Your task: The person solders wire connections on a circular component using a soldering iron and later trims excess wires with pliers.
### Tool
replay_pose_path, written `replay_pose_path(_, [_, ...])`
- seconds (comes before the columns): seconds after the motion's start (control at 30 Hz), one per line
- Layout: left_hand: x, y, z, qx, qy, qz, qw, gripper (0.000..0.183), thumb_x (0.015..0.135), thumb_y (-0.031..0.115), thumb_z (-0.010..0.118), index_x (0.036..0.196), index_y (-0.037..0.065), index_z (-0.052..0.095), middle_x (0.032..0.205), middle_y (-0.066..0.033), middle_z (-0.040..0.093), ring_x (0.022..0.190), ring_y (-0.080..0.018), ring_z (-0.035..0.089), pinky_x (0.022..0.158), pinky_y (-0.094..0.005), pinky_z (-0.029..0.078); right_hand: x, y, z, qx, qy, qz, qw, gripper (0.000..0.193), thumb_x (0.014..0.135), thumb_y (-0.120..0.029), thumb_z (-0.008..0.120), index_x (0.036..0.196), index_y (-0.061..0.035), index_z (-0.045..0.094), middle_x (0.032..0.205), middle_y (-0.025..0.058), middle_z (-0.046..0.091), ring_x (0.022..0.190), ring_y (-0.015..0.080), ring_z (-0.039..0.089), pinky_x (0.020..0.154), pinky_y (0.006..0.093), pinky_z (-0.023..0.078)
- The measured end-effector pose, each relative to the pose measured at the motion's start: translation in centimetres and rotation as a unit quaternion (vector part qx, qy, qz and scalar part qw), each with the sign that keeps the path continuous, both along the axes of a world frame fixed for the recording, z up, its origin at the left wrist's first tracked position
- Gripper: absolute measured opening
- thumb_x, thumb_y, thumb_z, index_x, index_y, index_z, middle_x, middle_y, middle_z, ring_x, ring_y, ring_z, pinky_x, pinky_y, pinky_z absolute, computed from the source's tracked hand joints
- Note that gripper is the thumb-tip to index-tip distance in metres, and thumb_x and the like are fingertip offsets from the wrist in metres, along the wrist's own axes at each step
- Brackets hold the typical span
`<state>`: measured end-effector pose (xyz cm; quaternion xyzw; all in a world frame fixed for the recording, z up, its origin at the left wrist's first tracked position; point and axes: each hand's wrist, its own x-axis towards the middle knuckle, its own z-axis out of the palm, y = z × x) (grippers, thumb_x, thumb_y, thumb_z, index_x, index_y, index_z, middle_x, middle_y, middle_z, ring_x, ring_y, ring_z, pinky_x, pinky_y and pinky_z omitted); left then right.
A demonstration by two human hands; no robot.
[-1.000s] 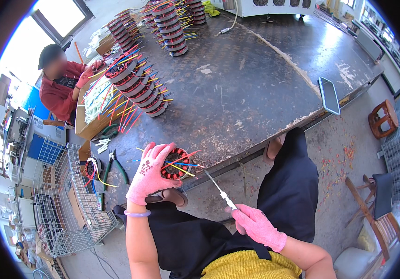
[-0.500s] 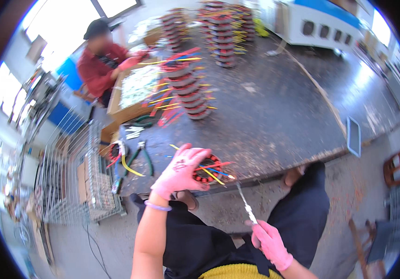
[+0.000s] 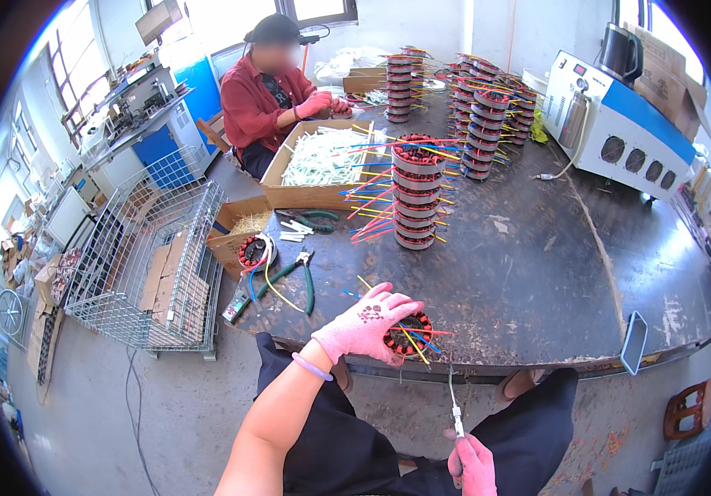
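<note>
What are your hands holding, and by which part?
Left hand: the wired ring, by its outer rim. Right hand: the slim tool, by its near end.

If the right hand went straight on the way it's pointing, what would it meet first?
The slim tool in the right hand would probably meet the table's near edge first; depth is unclear, so it might pass above.

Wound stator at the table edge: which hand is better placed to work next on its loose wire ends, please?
Probably the right hand: it holds the thin-tipped tool, whose tip points toward the wire ends. The left hand is occupied gripping the wound stator.
</note>
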<state>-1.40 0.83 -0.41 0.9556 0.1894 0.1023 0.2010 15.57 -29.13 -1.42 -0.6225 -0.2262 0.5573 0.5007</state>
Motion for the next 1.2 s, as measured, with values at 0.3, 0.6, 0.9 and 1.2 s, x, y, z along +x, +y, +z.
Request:
replay_pose_path(0.3, [0.1,0.0,0.1,-0.003,0.005,0.000,1.000,0.102,0.060,0.040,0.088,0.146,0.010,0.042,0.137,-0.0127,0.051,0.133,-0.0329,0.045,0.122,-0.0504,0.019,0.1,-0.2,0.1,0.008,-0.006,0.005,1.000,0.031,0.104,-0.035,0.048,0.091,-0.0106,0.062,0.057,-0.0069,0.041,0.043,0.0042,0.032,0.040,0.0219,0.022])
replay_pose_path(0.6, [0.0,0.1,-0.2,-0.002,-0.002,-0.006,1.000,0.103,0.061,0.040,0.087,0.147,0.009,0.041,0.137,-0.0129,0.051,0.133,-0.0324,0.045,0.122,-0.0505,0.019,0.1,-0.4,-0.4,0.019,-0.010,0.012,1.000,0.033,0.105,-0.034,0.047,0.115,-0.0091,0.067,0.060,-0.0080,0.041,0.044,0.0028,0.030,0.040,0.0204,0.022])
replay_pose_path(0.9, [0.1,0.1,-0.1,-0.010,-0.002,-0.004,1.000,0.102,0.061,0.040,0.087,0.147,0.010,0.041,0.137,-0.0140,0.050,0.134,-0.0342,0.044,0.122,-0.0502,0.019,0.2,-0.4,-0.3,0.015,-0.007,0.012,1.000,0.035,0.106,-0.032,0.046,0.119,-0.0074,0.067,0.060,-0.0077,0.040,0.045,0.0026,0.030,0.040,0.0202,0.021])
replay_pose_path(1.2, [0.1,0.0,0.0,-0.009,0.006,0.000,1.000,0.103,0.060,0.042,0.087,0.147,0.012,0.041,0.138,-0.0138,0.050,0.134,-0.0360,0.043,0.122,-0.0501,0.019,0.1,-0.4,-0.4,0.018,-0.009,0.012,1.000,0.035,0.106,-0.031,0.046,0.120,-0.0070,0.067,0.060,-0.0077,0.040,0.044,0.0028,0.030,0.040,0.0201,0.022])
